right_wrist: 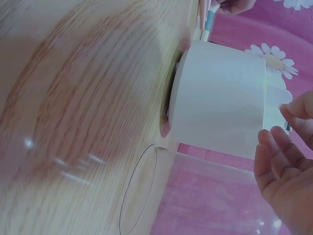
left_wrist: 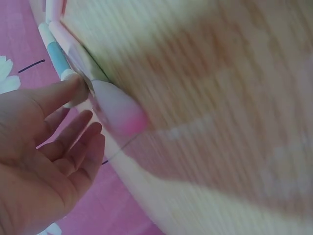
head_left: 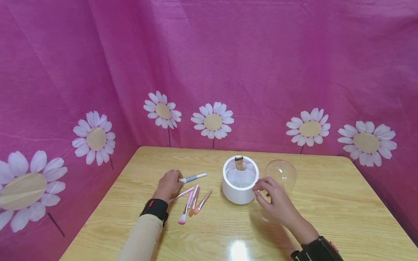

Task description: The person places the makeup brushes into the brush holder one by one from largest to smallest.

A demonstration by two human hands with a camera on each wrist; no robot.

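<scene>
My left hand (head_left: 170, 184) pinches a makeup brush (head_left: 196, 177) with a blue-and-white handle by its near end, low over the table. In the left wrist view a pink-tipped white brush head (left_wrist: 120, 110) lies just past the thumb. Several pink makeup brushes (head_left: 183, 214) lie loosely grouped right of that hand. A white round divided organizer (head_left: 237, 195) stands upright at mid-table, with a gold-and-dark piece (head_left: 240, 163) in a back compartment. My right hand (head_left: 275, 201) is at the organizer's right rim, its fingers loosely bent with nothing between them; whether they touch the rim I cannot tell.
A clear dome cover (head_left: 285, 172) lies on the table just right of the organizer, partly behind the right hand. The wooden table (head_left: 343, 203) meets a pink cloth (head_left: 254, 72) with daisies at its back and left edges.
</scene>
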